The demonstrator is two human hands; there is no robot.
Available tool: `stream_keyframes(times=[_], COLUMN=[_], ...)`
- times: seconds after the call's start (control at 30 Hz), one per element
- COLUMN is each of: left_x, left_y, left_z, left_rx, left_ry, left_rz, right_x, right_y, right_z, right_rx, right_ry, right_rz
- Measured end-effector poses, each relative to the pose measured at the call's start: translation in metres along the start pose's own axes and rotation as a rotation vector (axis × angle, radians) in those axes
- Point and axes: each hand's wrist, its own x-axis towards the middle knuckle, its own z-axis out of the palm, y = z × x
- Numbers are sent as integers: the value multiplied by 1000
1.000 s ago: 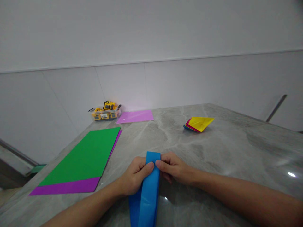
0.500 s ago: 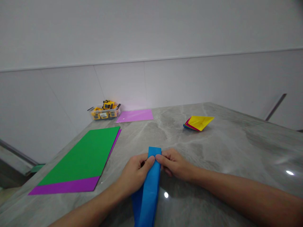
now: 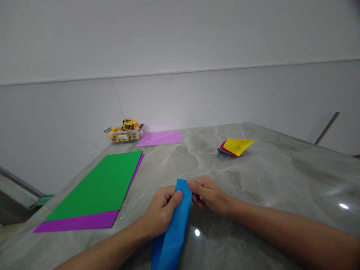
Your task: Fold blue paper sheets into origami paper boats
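A folded strip of blue paper (image 3: 177, 225) rises from the bottom edge of the view, its narrow squared end up between my two hands. My left hand (image 3: 161, 210) grips its left side, the thumb lying flat on the front face and the fingers behind. At the upper right edge, my right hand (image 3: 209, 193) pinches the paper between thumb and curled fingers. The lower part of the paper spreads into layers and runs out of view.
To the left, a green sheet (image 3: 98, 183) lies over a purple sheet (image 3: 78, 224). Farther back are a pink sheet (image 3: 161, 138) and a clear bin (image 3: 123, 137) of yellow toy vehicles. Folded paper in yellow, red and blue (image 3: 237, 145) rests at the right on the grey marbled table (image 3: 275, 180).
The blue paper's top end has tilted and dropped slightly. My right thumb has shifted from the front face to the right edge, and my left hand has come down a little.
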Motion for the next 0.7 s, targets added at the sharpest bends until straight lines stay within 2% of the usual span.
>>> stream_keyframes(times=[0.17, 0.33, 0.43, 0.53, 0.7], left_x=[0, -1, -1, 0, 0], left_y=[-2, -4, -2, -1, -3], left_z=[2, 2, 2, 3, 4], left_rx=[20, -4, -12, -36, -79], left_ry=[-10, -47, -37, -28, 4], left_rz=[10, -5, -8, -11, -36], right_x=[0, -2, -3, -3, -5], right_y=[2, 4, 2, 2, -3], right_z=[2, 4, 5, 7, 8], right_rx=[-29, -107, -95, -64, -122], right_ry=[54, -63, -54, -51, -146], right_rz=[-13, 15, 61, 34, 9])
